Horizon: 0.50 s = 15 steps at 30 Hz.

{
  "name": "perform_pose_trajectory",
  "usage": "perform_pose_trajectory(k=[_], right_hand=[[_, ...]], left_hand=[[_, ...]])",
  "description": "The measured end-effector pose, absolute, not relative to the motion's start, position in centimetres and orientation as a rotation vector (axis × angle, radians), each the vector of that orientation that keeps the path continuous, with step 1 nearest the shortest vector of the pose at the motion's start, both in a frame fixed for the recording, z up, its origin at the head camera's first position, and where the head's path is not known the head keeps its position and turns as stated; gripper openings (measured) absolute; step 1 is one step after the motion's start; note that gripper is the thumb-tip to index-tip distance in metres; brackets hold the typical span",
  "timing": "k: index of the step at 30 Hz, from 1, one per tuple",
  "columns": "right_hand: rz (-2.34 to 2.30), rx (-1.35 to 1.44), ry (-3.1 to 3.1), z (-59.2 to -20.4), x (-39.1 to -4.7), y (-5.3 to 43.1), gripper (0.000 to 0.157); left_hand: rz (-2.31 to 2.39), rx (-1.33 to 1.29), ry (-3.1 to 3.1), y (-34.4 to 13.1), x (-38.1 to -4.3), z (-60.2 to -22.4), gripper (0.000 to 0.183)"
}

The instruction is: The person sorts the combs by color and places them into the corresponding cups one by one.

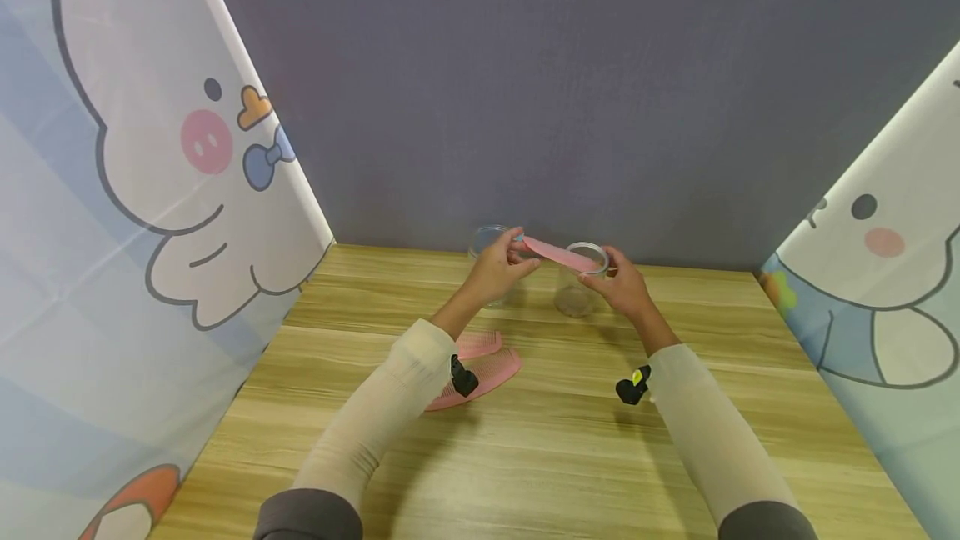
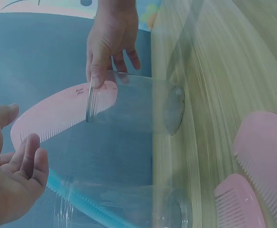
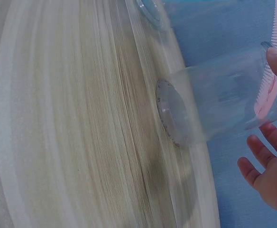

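A pink comb (image 1: 558, 254) slants down from my left hand (image 1: 498, 263) into the mouth of a clear plastic jar (image 1: 575, 300). The left thumb and fingers are at the comb's upper end. In the left wrist view, the far end of the comb (image 2: 53, 111) lies inside the jar rim, teeth facing down. My right hand (image 1: 624, 283) grips this jar at its rim; in the right wrist view the thumb lies on one side and the fingers on the other. The jar (image 3: 214, 97) stands on the table. A second clear jar (image 2: 148, 204) holds a blue comb (image 2: 88, 206).
Two pink combs lie on the wooden table (image 1: 570, 440), the larger comb (image 1: 495, 372) in front of the smaller comb (image 1: 480, 343), partly behind the left wrist. A dark grey panel (image 1: 525, 90) rises behind the jars. Cartoon-printed sheets (image 1: 172, 215) hang at both sides.
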State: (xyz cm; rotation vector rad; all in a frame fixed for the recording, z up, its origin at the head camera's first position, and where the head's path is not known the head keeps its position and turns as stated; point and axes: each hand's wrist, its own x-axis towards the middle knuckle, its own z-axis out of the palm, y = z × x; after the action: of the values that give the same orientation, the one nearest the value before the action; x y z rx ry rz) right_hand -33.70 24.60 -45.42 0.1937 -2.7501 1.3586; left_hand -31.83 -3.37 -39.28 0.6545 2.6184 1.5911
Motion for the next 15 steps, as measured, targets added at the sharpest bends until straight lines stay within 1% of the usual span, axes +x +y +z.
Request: perform_pose_trajectory(k=[4, 10, 15], right_hand=[[1.35, 0.199, -2.745, -45.4, -33.7, 24.6, 0.082], [1.362, 0.203, -2.744, -45.4, -33.8, 24.6, 0.081], [1.38, 0.191, -2.74, -45.6, -33.9, 24.5, 0.081]], left_hand=[[1.576, 0.745, 2.598, -3.4, -32.0, -39.3, 0.078], [1.498, 0.923, 2.556, -2.5, -32.1, -38.9, 0.077], [1.425, 0.932, 2.518, -1.7, -31.7, -38.6, 0.077]])
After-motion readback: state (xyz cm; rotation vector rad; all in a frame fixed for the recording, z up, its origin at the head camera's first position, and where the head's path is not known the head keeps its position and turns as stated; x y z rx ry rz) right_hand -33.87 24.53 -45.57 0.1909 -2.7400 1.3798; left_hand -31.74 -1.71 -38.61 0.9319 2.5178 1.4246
